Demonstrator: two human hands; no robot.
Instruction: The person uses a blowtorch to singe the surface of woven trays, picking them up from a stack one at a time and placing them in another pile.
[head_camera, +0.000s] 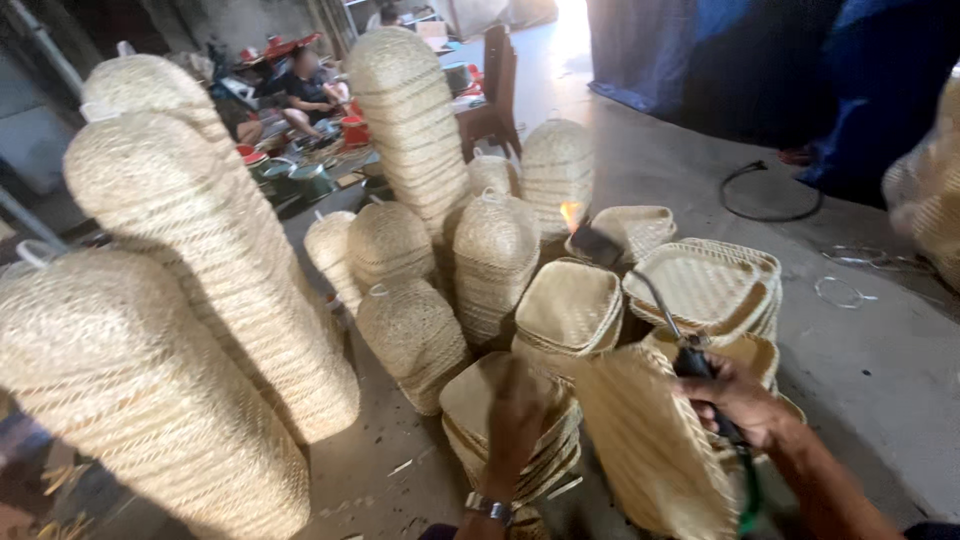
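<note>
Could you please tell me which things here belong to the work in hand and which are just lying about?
In hand:
- torch, lit, in right hand
- square basket beside it
- basket stack under left hand

Lying about:
- tall stacks
- cable on floor
- wire rings
- chair

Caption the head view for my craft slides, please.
Right hand aims a lit torch; left hand steadies a woven basket.

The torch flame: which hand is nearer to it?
Right. The right hand grips the torch handle, whose long nozzle leads up to the flame. The left hand rests on a basket, lower left.
</note>
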